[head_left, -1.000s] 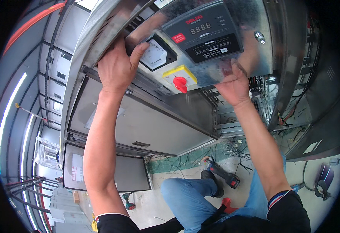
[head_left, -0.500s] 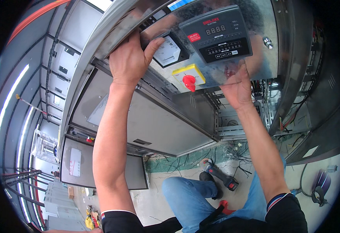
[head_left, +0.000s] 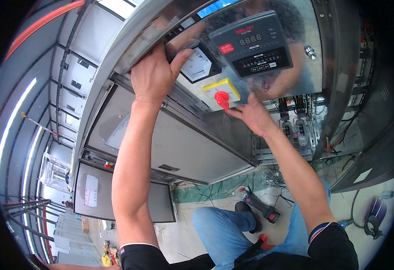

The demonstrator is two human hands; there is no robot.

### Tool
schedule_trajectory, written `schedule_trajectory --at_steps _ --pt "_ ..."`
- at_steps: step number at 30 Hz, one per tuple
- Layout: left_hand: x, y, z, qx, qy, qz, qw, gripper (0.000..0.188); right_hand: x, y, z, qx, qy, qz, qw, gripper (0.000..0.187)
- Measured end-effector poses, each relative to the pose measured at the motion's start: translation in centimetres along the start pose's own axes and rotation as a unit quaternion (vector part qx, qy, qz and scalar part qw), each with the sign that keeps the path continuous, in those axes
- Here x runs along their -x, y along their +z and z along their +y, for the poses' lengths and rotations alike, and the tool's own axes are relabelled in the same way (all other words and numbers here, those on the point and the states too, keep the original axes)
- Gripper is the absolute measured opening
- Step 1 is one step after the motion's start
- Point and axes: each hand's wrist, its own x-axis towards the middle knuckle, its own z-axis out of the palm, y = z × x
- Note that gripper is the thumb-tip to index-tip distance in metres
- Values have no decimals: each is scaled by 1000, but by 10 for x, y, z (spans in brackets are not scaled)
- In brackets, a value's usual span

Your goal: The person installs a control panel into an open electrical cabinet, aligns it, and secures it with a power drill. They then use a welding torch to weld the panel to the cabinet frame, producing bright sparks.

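A shiny metal panel tilts in front of me in the cabinet. My left hand grips its left edge; the thumb lies on the front beside a square dial meter, and the other fingertips are hidden at the edge. Below the panel's lower edge, my right hand is open, thumb and forefinger apart. Its thumb tip is close to the red knob of a yellow-plated rotary switch; whether they touch I cannot tell. A dark controller with a digit display sits on the panel, left of a silver lock.
Wiring and components show in the cabinet below the panel. A cordless power tool lies on the floor by my foot, among scraps of cable. Grey cabinet doors stand at left, and a dark side panel at right.
My right hand has moved left and down from the panel's lower edge toward the red knob, its fingers spreading. My left hand keeps its place on the panel. The view has shifted slightly.
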Motion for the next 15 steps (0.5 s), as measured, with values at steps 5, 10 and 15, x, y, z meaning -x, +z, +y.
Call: schedule_trajectory --at_steps 5,10,15 --pt "0 -4 3 12 -12 -11 1000 68 -4 10 22 61 39 -24 997 87" --pt "0 -6 7 23 -13 -1 1000 68 -13 20 40 50 30 -4 998 87" --pt "-3 -4 3 39 -7 -11 999 68 -16 16 53 61 0 -24 998 84"
